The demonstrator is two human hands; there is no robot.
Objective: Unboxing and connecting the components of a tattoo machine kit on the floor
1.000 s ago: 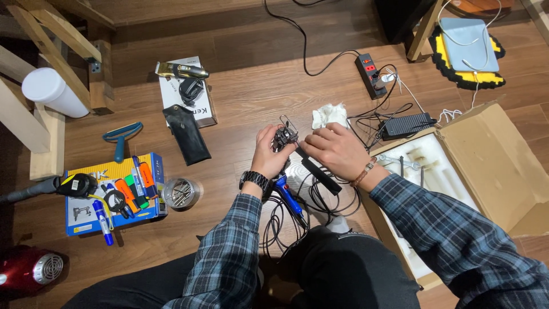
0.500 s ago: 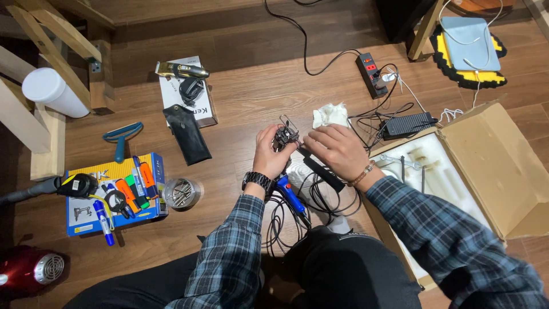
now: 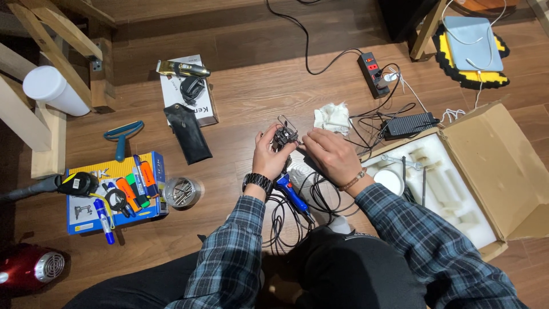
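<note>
While both hands meet above the wooden floor (image 3: 257,91), the left hand (image 3: 267,155) pinches a small dark wire part (image 3: 283,136) between its fingers, and the right hand (image 3: 329,155) touches it from the side; a blue-handled tool (image 3: 290,194) and black cables (image 3: 320,200) lie just below.

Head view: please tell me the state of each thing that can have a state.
Cardboard box: open, flaps out.
Jar: lidless, holds metal bits.
Black pouch: lying flat.
Small dark part: held between both hands.
Left hand: gripping the part.
Right hand: fingertips on the part.
</note>
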